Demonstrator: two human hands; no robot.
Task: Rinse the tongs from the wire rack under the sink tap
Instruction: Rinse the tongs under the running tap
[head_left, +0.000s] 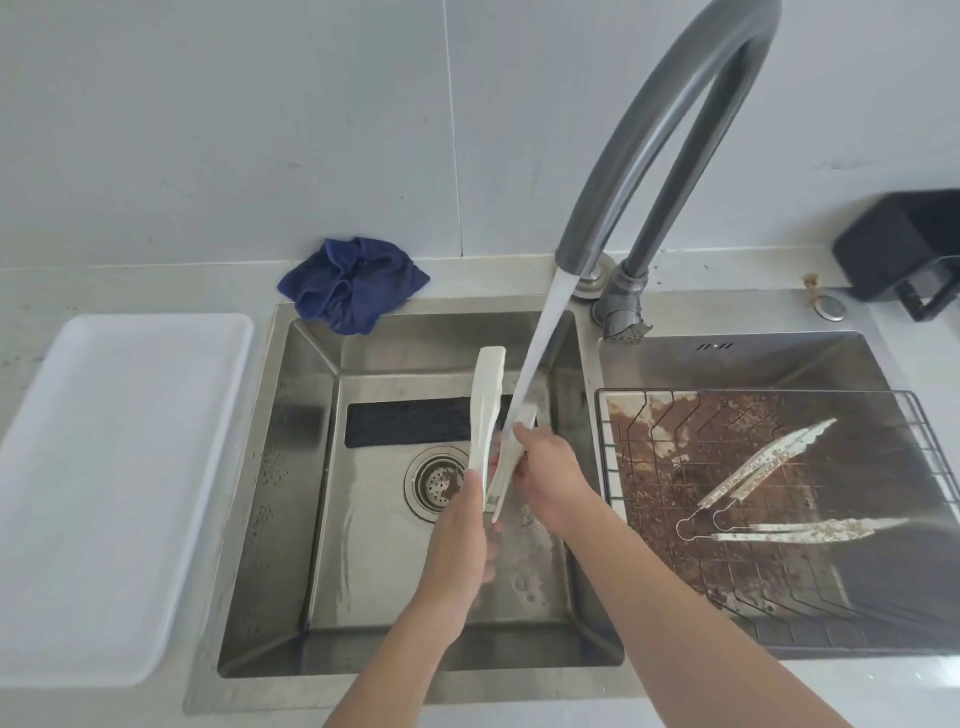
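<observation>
**Tongs under running tap, both hands on them**

Landmark: stainless steel double sink (291, 467). Pale tabletop (78, 286) surrounds it. White rectangular plastic tray (104, 467) left of sink. Grey arched tap (675, 130) behind it, water stream (540, 353) falling into the left basin. Dirty wire rack (883, 613) over the right basin, two soiled tongs (769, 457) on it. Crumpled blue cloth (353, 283) at the sink's back rim. Cream plastic tongs (485, 410) above left basin, in the stream. Left hand (462, 535) grips their lower end; right hand (545, 467) pinches one arm.
</observation>
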